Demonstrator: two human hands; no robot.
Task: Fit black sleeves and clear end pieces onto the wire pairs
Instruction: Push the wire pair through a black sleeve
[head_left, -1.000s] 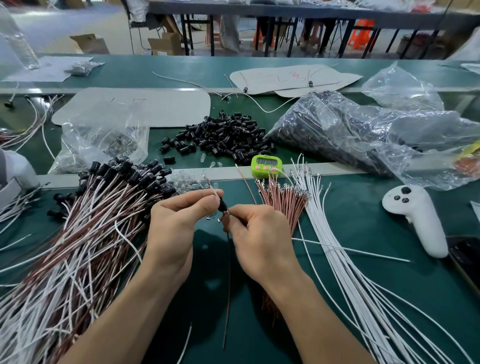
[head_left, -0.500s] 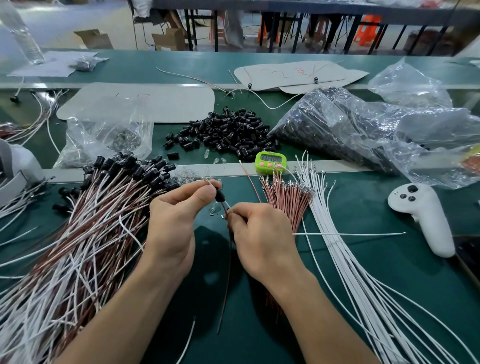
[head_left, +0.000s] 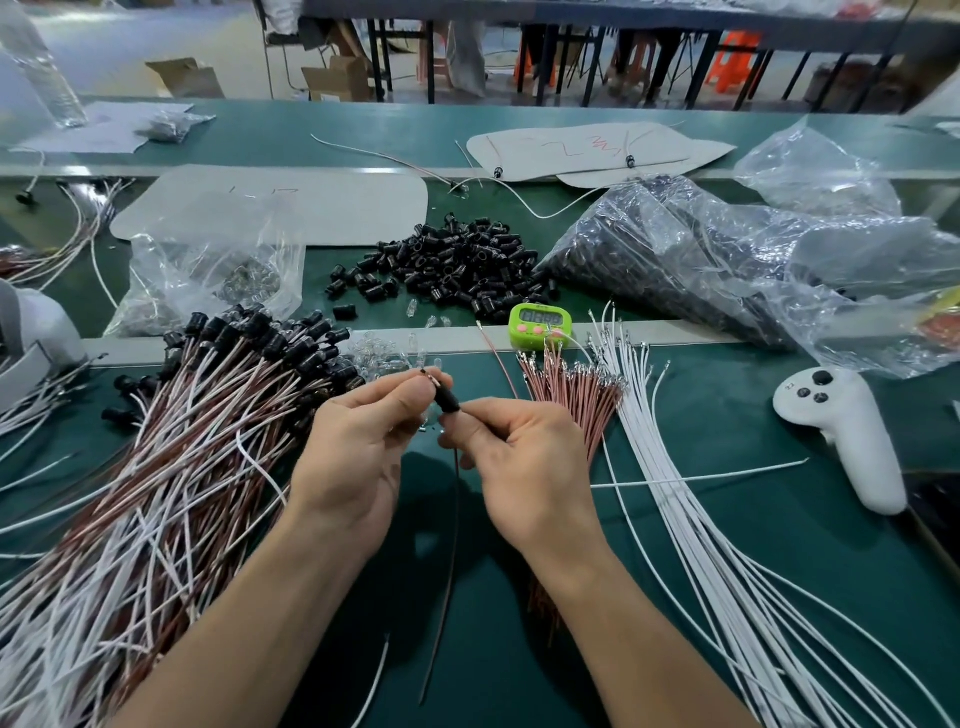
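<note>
Green counter (head_left: 701, 545) below; the black sleeve (head_left: 447, 399) slants up-left along the wire pair (head_left: 455, 519), left hand (head_left: 353, 457) grip pinching its tips above, right hand (head_left: 519, 467) pinching it just below.

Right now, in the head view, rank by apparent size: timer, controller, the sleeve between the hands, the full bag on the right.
1. Bag
2. Controller, though it lies nearer the camera than the bag
3. Timer
4. Sleeve, smallest despite being nearest
</note>
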